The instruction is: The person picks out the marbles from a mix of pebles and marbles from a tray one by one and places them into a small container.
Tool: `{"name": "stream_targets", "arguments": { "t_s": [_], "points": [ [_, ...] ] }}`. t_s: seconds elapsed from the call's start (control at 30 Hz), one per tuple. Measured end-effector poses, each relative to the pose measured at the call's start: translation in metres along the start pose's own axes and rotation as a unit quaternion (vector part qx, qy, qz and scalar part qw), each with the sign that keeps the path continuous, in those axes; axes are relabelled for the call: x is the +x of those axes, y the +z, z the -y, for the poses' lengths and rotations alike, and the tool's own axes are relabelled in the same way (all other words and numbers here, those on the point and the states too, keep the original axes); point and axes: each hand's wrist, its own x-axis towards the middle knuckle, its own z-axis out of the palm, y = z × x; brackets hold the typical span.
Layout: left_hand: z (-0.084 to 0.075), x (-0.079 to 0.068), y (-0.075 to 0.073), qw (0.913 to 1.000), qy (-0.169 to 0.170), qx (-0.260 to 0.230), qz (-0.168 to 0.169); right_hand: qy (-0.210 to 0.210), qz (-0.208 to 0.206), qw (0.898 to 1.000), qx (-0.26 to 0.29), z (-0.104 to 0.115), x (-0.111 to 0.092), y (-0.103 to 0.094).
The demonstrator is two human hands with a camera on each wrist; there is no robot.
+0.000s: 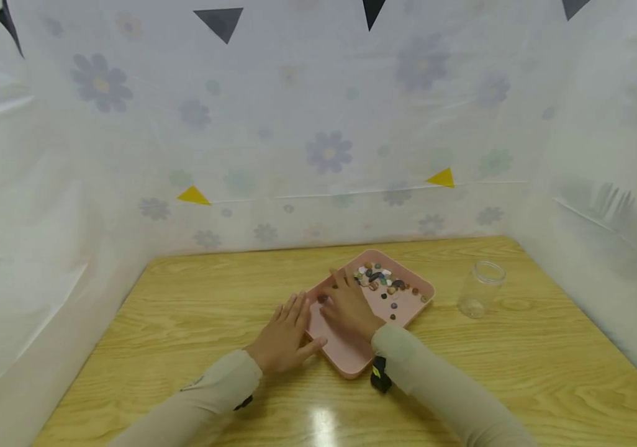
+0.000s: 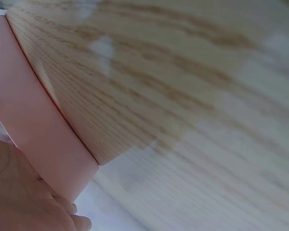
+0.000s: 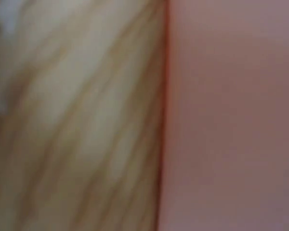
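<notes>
A shallow pink tray (image 1: 352, 354) lies at an angle on the wooden table. Small mixed pebbles (image 1: 382, 279) are scattered over its far right part, in brown, black, white and green. My left hand (image 1: 282, 338) rests against the tray's left side with straight fingers; in the left wrist view that hand (image 2: 24, 192) lies along the pink wall (image 2: 48, 120). Reaching over the tray, my right hand (image 1: 350, 308) has its fingers spread low inside, beside a dark brown pebble (image 1: 323, 298). Its palm side is hidden. Only the tray's blurred wall (image 3: 231, 120) and the table show in the right wrist view.
An uncapped clear jar (image 1: 482, 288) stands on the table to the right of the tray. White flower-printed sheeting (image 1: 307, 112) encloses the back and both sides of the wooden table (image 1: 201, 310).
</notes>
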Motion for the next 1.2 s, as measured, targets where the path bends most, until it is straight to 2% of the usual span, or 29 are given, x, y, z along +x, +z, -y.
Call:
{"name": "stream_targets", "arguments": {
  "t_s": [0.27,0.67,1.0,1.2],
  "points": [
    [0.0,0.001,0.0,1.0,0.0,0.004,0.0,0.028,0.017,0.999,-0.003,0.0,0.005,0.003],
    [-0.003,0.0,-0.002,1.0,-0.002,0.0,0.0,0.02,0.01,1.0,-0.008,0.0,0.004,0.004],
    [-0.003,0.001,0.0,0.9999,-0.005,0.009,0.0,0.024,0.007,0.999,0.027,0.0,0.001,0.0],
    [-0.001,0.001,-0.001,1.0,-0.001,-0.001,-0.002,0.014,0.003,0.999,0.045,0.0,-0.003,-0.01]
  ]
}}
